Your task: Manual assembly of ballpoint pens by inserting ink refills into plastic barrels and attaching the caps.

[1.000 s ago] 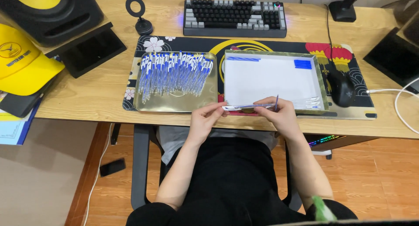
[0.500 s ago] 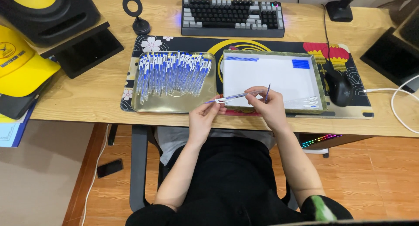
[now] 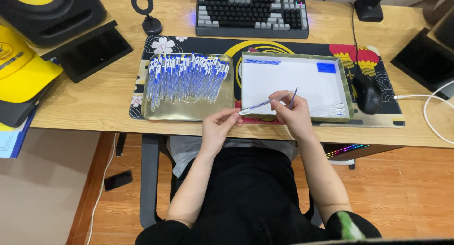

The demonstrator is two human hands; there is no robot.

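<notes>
I hold a clear pen barrel (image 3: 259, 105) over the near edge of the white tray (image 3: 302, 84), my left hand (image 3: 218, 126) pinching its near end while my right hand (image 3: 292, 113) grips the far end. My right fingers (image 3: 283, 103) also clasp a thin blue refill (image 3: 293, 97), tilted up above the tray. Left of the white tray, a gold tray (image 3: 189, 110) carries a heap of blue pens (image 3: 184, 77). Both trays sit on a patterned mat (image 3: 198, 45) on the bench (image 3: 94, 103); a mouse (image 3: 368, 94) lies right of the white tray.
</notes>
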